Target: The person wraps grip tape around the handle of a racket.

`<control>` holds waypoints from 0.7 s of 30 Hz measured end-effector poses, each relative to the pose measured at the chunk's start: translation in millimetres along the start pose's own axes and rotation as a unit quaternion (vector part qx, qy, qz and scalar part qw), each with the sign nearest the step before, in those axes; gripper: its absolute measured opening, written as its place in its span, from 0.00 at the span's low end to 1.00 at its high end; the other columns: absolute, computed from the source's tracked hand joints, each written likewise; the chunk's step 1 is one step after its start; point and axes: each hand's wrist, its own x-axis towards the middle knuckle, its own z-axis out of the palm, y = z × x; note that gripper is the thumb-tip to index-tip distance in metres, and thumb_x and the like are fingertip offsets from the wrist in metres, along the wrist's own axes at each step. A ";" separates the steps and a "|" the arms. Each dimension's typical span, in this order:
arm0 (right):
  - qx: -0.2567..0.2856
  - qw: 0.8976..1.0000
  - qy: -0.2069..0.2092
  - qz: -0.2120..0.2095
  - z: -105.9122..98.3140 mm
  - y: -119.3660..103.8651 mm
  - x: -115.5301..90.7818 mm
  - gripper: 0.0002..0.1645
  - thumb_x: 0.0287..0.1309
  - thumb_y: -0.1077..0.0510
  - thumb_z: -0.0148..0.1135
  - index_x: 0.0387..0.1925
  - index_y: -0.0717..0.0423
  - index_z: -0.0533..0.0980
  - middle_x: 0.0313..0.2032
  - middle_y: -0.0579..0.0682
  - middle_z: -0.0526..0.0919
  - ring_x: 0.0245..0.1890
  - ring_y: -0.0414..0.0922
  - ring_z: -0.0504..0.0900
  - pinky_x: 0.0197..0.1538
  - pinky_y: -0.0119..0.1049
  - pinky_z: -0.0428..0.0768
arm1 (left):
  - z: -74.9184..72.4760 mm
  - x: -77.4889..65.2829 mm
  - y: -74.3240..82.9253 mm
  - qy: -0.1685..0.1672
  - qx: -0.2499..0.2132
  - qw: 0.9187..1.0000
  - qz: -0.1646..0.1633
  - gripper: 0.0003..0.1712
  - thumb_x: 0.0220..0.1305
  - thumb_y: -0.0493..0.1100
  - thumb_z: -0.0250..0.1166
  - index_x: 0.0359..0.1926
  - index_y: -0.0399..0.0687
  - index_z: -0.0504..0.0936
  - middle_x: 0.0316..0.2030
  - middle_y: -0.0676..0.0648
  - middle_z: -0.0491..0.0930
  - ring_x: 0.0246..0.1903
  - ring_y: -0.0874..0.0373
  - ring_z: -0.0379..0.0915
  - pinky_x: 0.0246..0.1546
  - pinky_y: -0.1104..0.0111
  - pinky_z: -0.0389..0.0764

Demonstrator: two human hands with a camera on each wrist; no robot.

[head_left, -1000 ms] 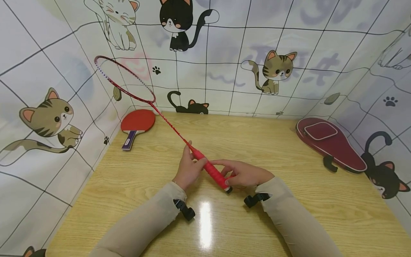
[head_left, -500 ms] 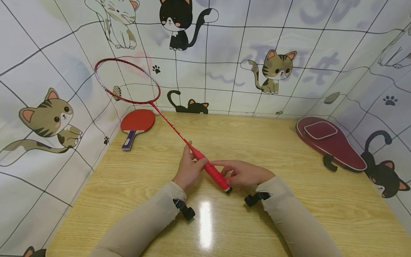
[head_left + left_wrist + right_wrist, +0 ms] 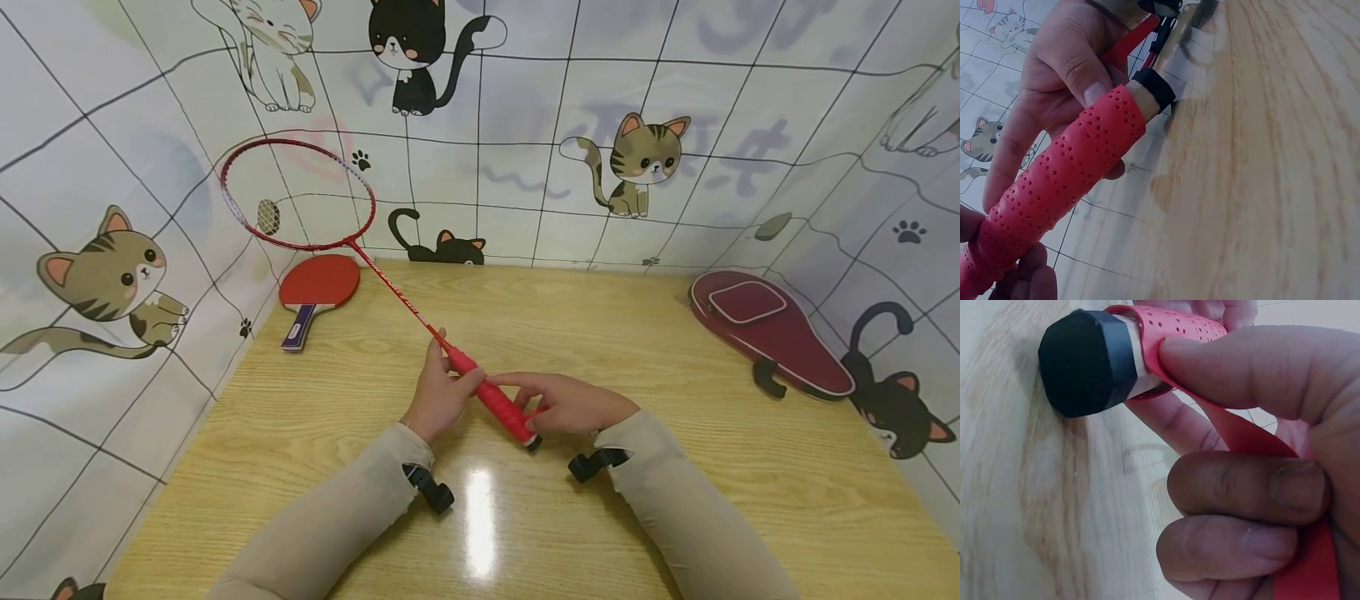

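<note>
A red badminton racket [image 3: 390, 287] slants up to the left over the table. My left hand [image 3: 437, 398] grips its handle near the shaft end, thumb on top. Perforated red grip tape [image 3: 1063, 172] wraps the handle. A pale strip of handle shows beside the black butt cap [image 3: 1085, 362]. My right hand [image 3: 573, 406] is at the butt end. Its thumb presses the tape against the handle, and its curled fingers hold the loose tape tail [image 3: 1307, 572]. The index finger reaches along the handle in the left wrist view. Part of the tail is hidden inside the right hand.
On the wooden table [image 3: 600, 333], a red table tennis bat [image 3: 321, 282] lies at the back left, below the racket head. A dark red racket case [image 3: 776, 333] lies at the right. Cat-printed sheeting [image 3: 525, 100] rises behind and at the sides.
The racket has rolled about its shaft, so its head shows a rounder, wider face than before. Both hands stay at nearly the same places on the handle.
</note>
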 end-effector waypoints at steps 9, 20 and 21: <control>-0.011 1.000 0.004 0.004 3.3 -0.3 2.0 0.56 0.63 0.64 0.68 0.76 0.09 0.56 0.49 0.47 0.83 0.37 0.49 0.88 0.45 0.46 0.83 | -0.4 0.4 0.0 -0.006 -0.006 1.000 0.003 0.55 0.69 0.39 0.66 0.85 0.51 0.41 0.55 0.37 0.78 0.42 0.50 0.83 0.44 0.64 0.85; -0.006 1.000 -0.003 0.004 3.1 0.4 1.4 0.56 0.64 0.63 0.68 0.77 0.10 0.55 0.49 0.46 0.85 0.42 0.48 0.87 0.47 0.46 0.83 | -1.4 0.4 -0.5 -0.009 -0.005 1.000 -0.005 0.57 0.70 0.43 0.70 0.85 0.59 0.40 0.56 0.38 0.77 0.37 0.51 0.81 0.41 0.65 0.84; -0.005 1.000 -0.006 0.001 2.9 0.2 1.4 0.56 0.64 0.64 0.67 0.78 0.12 0.55 0.49 0.45 0.86 0.45 0.47 0.87 0.48 0.46 0.83 | -1.1 0.5 -0.2 -0.008 -0.006 1.000 -0.004 0.56 0.70 0.42 0.69 0.85 0.57 0.40 0.56 0.38 0.77 0.37 0.51 0.81 0.40 0.66 0.84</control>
